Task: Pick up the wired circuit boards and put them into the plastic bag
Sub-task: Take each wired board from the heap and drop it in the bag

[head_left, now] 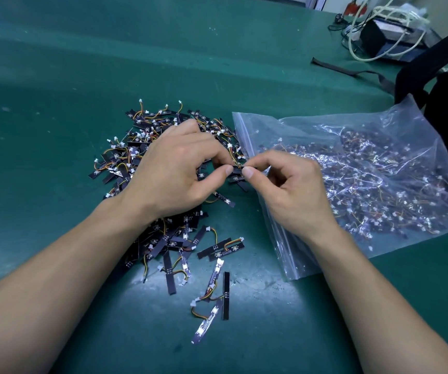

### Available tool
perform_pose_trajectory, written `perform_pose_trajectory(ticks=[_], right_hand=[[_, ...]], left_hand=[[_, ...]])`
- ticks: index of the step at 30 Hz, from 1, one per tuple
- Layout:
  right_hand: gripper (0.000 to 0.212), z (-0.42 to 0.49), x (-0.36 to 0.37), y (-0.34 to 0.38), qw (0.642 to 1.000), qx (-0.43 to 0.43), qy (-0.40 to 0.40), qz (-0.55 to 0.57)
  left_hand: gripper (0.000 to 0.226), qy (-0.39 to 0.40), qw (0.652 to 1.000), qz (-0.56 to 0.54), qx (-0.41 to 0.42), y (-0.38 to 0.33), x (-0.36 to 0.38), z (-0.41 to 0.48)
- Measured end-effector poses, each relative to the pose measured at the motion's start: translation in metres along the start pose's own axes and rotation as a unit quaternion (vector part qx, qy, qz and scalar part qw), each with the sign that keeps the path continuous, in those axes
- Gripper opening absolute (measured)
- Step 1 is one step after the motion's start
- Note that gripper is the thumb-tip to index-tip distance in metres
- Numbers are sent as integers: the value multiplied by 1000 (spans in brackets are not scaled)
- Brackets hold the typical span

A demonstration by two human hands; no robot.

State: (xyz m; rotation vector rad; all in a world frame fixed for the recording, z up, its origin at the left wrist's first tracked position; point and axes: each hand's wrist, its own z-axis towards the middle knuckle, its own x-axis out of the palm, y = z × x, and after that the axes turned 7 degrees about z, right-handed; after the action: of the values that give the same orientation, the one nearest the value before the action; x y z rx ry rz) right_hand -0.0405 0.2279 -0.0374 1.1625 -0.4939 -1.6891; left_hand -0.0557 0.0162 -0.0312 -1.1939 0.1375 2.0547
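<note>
Both your hands meet over a green table mat; your left hand and right hand each pinch, thumb against curled forefinger, the same wired circuit board, held just beside the zip mouth of a clear plastic bag; the bag lies on its side to your right, already holding many boards. To your left and partly under your left wrist sits the pile of boards, tangled, with a few loose strips nearer your body.

The held board is mostly hidden by your fingertips; what shows runs roughly across, from one thumb to the other, with a thin wire rising from it away from you.

Expect each board to be very light, narrow and stiff; the short wires are soft and look likely to snag on neighbours, so one lift may drag several along. Grip the flat strip by its long edges, not the wire or the small white plug; the solder joints are probably the weak spot.
</note>
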Motion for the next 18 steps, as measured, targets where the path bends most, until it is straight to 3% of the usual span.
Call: perform_pose_trajectory(ticks=[18], right_hand=[[3,0,0,2,1000,-3,-1,-4]], left_hand=[[12,-5,1000,2,-2,-1,-1,0]])
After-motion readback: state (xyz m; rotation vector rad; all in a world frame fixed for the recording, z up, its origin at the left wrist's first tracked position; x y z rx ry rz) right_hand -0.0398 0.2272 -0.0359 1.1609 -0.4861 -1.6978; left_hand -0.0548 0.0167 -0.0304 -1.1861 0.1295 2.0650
